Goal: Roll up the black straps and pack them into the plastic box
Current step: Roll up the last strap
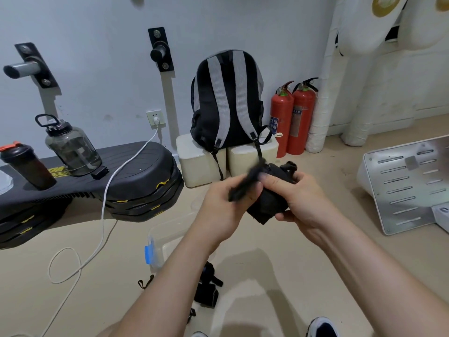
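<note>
nearest, low between the forearms, two rolled straps (206, 291) lie on the floor, and a small loose strap end (145, 281) lies well to their left. just beyond sits the clear plastic box (158, 235) with a blue latch (148, 252). the left forearm covers much of it, so i cannot tell what is inside.

farther out, held in the air above the floor, is the black strap (266, 203), most of it wound into a fat roll. the right hand (306, 198) is clamped on the roll, fingers and thumb curled round it. the left hand (220, 206) pinches the free tail, which is blurred.

the strap looks like soft, light webbing. it should not break or slide much, but it is limp and the roll will likely spring loose if the squeeze lets up. the best hold is across the roll's flat sides, with the tail pulled taut close to the roll for winding.

against the far wall stands a backpack (227, 98).
</note>
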`<act>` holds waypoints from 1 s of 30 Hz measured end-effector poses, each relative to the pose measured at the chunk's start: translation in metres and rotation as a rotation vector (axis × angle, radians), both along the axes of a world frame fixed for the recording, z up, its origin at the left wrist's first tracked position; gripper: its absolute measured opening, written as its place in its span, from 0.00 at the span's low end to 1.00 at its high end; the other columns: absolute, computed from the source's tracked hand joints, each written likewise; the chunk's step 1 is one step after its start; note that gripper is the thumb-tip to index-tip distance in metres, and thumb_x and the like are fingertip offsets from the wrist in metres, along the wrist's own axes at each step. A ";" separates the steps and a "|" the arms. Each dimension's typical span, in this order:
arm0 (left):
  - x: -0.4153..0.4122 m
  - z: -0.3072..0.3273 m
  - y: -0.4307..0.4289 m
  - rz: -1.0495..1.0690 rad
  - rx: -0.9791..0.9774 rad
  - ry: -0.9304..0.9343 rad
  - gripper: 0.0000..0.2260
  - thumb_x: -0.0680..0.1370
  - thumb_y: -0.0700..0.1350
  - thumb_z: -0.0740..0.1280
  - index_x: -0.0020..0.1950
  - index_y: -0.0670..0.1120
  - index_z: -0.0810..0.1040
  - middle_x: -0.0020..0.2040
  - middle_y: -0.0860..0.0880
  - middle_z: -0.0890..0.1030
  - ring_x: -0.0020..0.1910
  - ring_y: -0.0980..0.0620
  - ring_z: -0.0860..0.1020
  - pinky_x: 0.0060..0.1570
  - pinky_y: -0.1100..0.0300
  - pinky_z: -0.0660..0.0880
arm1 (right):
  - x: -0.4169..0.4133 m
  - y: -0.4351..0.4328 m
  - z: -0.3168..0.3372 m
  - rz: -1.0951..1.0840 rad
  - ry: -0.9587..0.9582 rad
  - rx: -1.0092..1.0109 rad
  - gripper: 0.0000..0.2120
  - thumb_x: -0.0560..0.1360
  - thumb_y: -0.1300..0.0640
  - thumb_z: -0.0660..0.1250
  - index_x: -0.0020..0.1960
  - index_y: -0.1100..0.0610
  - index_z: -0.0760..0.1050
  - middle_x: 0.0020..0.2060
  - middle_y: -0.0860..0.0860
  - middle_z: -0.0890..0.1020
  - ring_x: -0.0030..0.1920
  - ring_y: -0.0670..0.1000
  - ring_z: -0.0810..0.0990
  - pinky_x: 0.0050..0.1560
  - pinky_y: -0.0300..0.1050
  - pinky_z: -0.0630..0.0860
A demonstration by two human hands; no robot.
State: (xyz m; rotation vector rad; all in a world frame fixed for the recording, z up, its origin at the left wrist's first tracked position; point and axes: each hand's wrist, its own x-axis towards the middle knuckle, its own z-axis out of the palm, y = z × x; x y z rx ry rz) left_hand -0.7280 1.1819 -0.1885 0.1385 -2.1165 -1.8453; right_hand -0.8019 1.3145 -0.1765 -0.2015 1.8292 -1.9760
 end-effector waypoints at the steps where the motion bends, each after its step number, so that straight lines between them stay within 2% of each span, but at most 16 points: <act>1: -0.001 -0.002 0.000 0.006 -0.069 -0.004 0.15 0.79 0.31 0.65 0.57 0.47 0.84 0.50 0.57 0.86 0.54 0.62 0.81 0.53 0.69 0.77 | 0.000 -0.002 -0.001 -0.031 -0.018 -0.009 0.13 0.74 0.56 0.74 0.55 0.56 0.75 0.38 0.49 0.82 0.31 0.43 0.81 0.24 0.37 0.73; 3: -0.003 -0.004 0.000 0.043 -0.137 -0.010 0.20 0.78 0.27 0.62 0.60 0.46 0.84 0.52 0.56 0.86 0.57 0.59 0.81 0.54 0.65 0.78 | 0.001 -0.004 -0.003 -0.056 -0.037 -0.006 0.11 0.76 0.57 0.71 0.56 0.55 0.74 0.37 0.48 0.82 0.31 0.44 0.79 0.25 0.36 0.73; 5: -0.004 -0.005 -0.002 0.075 -0.140 -0.017 0.18 0.79 0.29 0.63 0.53 0.48 0.86 0.43 0.59 0.85 0.49 0.60 0.82 0.48 0.66 0.77 | 0.002 -0.003 -0.002 0.021 0.002 0.049 0.08 0.77 0.52 0.70 0.53 0.52 0.75 0.35 0.46 0.81 0.30 0.42 0.78 0.27 0.37 0.72; 7: -0.002 0.000 -0.005 0.089 -0.132 -0.031 0.16 0.80 0.32 0.64 0.46 0.50 0.85 0.35 0.61 0.82 0.39 0.65 0.78 0.40 0.71 0.73 | 0.003 0.002 0.001 0.180 0.012 0.006 0.11 0.74 0.47 0.70 0.52 0.51 0.77 0.37 0.45 0.83 0.32 0.40 0.80 0.31 0.39 0.73; 10: 0.001 0.006 -0.006 0.102 -0.102 -0.062 0.18 0.81 0.36 0.64 0.40 0.55 0.84 0.33 0.60 0.81 0.36 0.64 0.76 0.37 0.71 0.72 | 0.002 0.008 0.003 0.330 -0.034 -0.113 0.16 0.66 0.54 0.72 0.53 0.55 0.78 0.39 0.46 0.86 0.38 0.44 0.84 0.36 0.40 0.79; 13: 0.000 0.011 -0.004 0.197 -0.173 -0.060 0.15 0.81 0.43 0.66 0.35 0.53 0.81 0.35 0.58 0.79 0.36 0.58 0.76 0.36 0.68 0.71 | 0.002 0.002 -0.001 0.295 -0.070 -0.134 0.10 0.72 0.61 0.72 0.53 0.57 0.78 0.40 0.50 0.86 0.39 0.48 0.86 0.34 0.39 0.80; 15: 0.001 0.015 -0.006 0.279 -0.230 -0.031 0.09 0.79 0.49 0.69 0.41 0.48 0.82 0.37 0.56 0.81 0.38 0.58 0.78 0.39 0.65 0.73 | 0.002 -0.003 -0.005 0.259 -0.058 -0.104 0.07 0.74 0.60 0.72 0.52 0.58 0.79 0.40 0.51 0.86 0.40 0.49 0.86 0.33 0.39 0.80; 18: 0.004 0.018 -0.010 0.383 -0.358 -0.001 0.10 0.77 0.48 0.72 0.38 0.46 0.80 0.30 0.54 0.79 0.32 0.59 0.76 0.34 0.63 0.72 | 0.002 -0.009 -0.007 0.185 0.008 -0.031 0.11 0.73 0.57 0.75 0.54 0.56 0.79 0.42 0.51 0.87 0.40 0.50 0.86 0.33 0.41 0.79; 20: 0.007 0.019 -0.010 0.376 -0.416 -0.025 0.05 0.76 0.43 0.73 0.41 0.47 0.80 0.33 0.54 0.79 0.34 0.57 0.76 0.35 0.64 0.73 | -0.002 -0.012 -0.010 0.069 0.097 0.027 0.18 0.70 0.54 0.78 0.58 0.54 0.78 0.46 0.50 0.86 0.43 0.49 0.86 0.36 0.41 0.78; 21: 0.008 0.021 -0.007 0.322 -0.387 -0.036 0.05 0.75 0.40 0.73 0.46 0.51 0.80 0.37 0.55 0.80 0.37 0.58 0.77 0.38 0.67 0.74 | -0.003 -0.014 -0.011 0.000 0.129 0.049 0.22 0.68 0.52 0.80 0.59 0.52 0.77 0.48 0.50 0.86 0.44 0.49 0.86 0.38 0.42 0.79; 22: 0.009 0.020 -0.006 0.251 -0.337 -0.038 0.15 0.74 0.37 0.72 0.54 0.56 0.80 0.42 0.56 0.81 0.41 0.59 0.78 0.42 0.68 0.76 | -0.004 -0.015 -0.012 -0.060 0.141 0.061 0.24 0.66 0.51 0.81 0.58 0.51 0.77 0.48 0.51 0.86 0.45 0.50 0.86 0.40 0.46 0.82; 23: 0.010 0.020 -0.004 0.173 -0.253 -0.038 0.22 0.73 0.35 0.70 0.59 0.60 0.78 0.46 0.56 0.81 0.46 0.58 0.79 0.47 0.65 0.79 | -0.005 -0.016 -0.012 -0.104 0.147 0.073 0.24 0.65 0.49 0.82 0.57 0.51 0.76 0.47 0.53 0.86 0.44 0.52 0.86 0.43 0.50 0.83; 24: 0.010 0.019 -0.004 0.115 -0.182 -0.041 0.26 0.73 0.32 0.70 0.61 0.60 0.77 0.49 0.53 0.81 0.49 0.55 0.80 0.51 0.59 0.81 | -0.004 -0.017 -0.013 -0.127 0.157 0.092 0.23 0.64 0.48 0.82 0.55 0.51 0.77 0.45 0.53 0.86 0.43 0.53 0.87 0.44 0.53 0.84; 26: 0.010 0.017 -0.003 0.026 -0.069 -0.041 0.25 0.70 0.29 0.71 0.60 0.53 0.78 0.54 0.48 0.82 0.55 0.50 0.81 0.53 0.50 0.82 | -0.003 -0.017 -0.012 -0.112 0.177 0.117 0.19 0.67 0.46 0.80 0.53 0.50 0.78 0.45 0.52 0.86 0.44 0.53 0.86 0.45 0.55 0.84; 28: 0.013 0.015 -0.006 -0.059 0.010 -0.063 0.24 0.65 0.30 0.74 0.57 0.47 0.77 0.56 0.43 0.81 0.55 0.47 0.82 0.53 0.48 0.82 | -0.002 -0.015 -0.011 -0.025 0.136 0.141 0.16 0.72 0.43 0.74 0.55 0.50 0.79 0.48 0.51 0.86 0.47 0.53 0.86 0.45 0.54 0.84; 30: 0.016 0.017 -0.010 -0.129 0.039 -0.098 0.24 0.63 0.31 0.75 0.56 0.47 0.76 0.58 0.40 0.80 0.53 0.44 0.82 0.52 0.46 0.80 | -0.003 -0.009 -0.006 0.118 0.038 0.139 0.14 0.79 0.43 0.65 0.59 0.49 0.77 0.52 0.51 0.84 0.50 0.53 0.84 0.43 0.53 0.84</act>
